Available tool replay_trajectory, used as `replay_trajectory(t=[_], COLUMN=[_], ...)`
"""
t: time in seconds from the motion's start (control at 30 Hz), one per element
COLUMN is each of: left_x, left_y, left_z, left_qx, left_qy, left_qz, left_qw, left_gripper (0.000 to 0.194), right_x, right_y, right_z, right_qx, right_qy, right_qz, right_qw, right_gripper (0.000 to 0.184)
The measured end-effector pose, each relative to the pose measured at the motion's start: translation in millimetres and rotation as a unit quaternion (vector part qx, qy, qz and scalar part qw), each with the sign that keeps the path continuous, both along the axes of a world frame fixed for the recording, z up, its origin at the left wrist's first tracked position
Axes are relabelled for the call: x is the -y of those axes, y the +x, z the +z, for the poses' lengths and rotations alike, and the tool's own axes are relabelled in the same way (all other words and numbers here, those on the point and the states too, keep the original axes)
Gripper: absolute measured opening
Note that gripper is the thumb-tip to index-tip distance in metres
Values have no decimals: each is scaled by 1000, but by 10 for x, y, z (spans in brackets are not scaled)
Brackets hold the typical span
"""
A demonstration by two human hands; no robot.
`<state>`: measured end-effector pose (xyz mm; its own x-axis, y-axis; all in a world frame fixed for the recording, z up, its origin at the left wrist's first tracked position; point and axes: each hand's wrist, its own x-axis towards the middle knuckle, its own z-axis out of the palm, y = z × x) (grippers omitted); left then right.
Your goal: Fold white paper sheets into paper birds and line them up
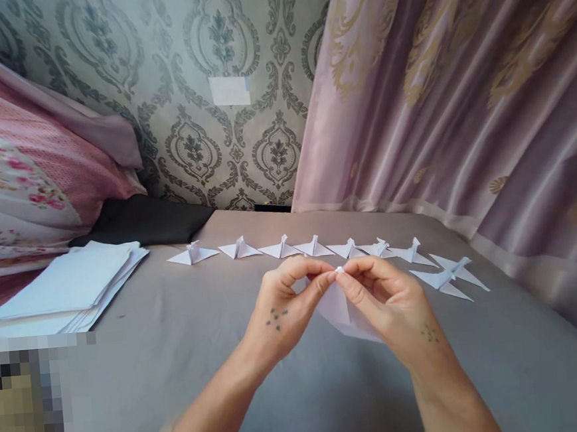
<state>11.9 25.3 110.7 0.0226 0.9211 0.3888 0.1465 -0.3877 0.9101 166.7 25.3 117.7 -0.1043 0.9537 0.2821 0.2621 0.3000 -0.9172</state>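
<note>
Between my hands is a sheet of white paper (343,308), raised above the grey surface and hanging down behind my fingers. My left hand (288,302) pinches it at a small folded tip between thumb and forefinger. Against the same tip, my right hand (389,294) presses its own thumb and forefinger, so the two pinches almost meet. Much of the paper is hidden by my right hand. Beyond them stands a curved row of several folded paper birds, among them one at the left end (192,254) and a larger-looking one at the right (448,275).
A stack of white paper sheets (69,286) lies on the left of the grey cloth-covered surface (181,371). Behind it is a dark flat item (149,220). Pink curtains (384,102) border the right, floral fabric (20,170) the left. Patterned wallpaper (224,34) forms the back. A pixelated patch covers the lower-left corner.
</note>
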Motion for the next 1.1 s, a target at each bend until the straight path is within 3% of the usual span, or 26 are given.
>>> replay_trajectory(t=[0.13, 0.4, 0.83, 0.97, 1.1], left_x=[6, 1, 11, 8, 2], left_y=[14, 23, -1, 0, 6], left_z=[-10, -67, -18, -31, -51], left_qx=[13, -51, -49, -54, -60], left_qy=[13, 122, 97, 105, 109], left_qz=[20, 41, 14, 11, 24], left_qw=[1000, 990, 994, 993, 992], left_gripper=[7, 8, 10, 10, 8], right_x=[19, 34, 22, 15, 22], right_y=[-4, 3, 15, 15, -4], right_z=[46, 70, 57, 30, 33], right_qx=[15, 15, 23, 26, 45], right_qy=[-1, 7, 1, 23, 60], right_qz=[1, 3, -12, -17, -20], right_qw=[1000, 1000, 1000, 999, 997], right_gripper=[13, 12, 10, 17, 9])
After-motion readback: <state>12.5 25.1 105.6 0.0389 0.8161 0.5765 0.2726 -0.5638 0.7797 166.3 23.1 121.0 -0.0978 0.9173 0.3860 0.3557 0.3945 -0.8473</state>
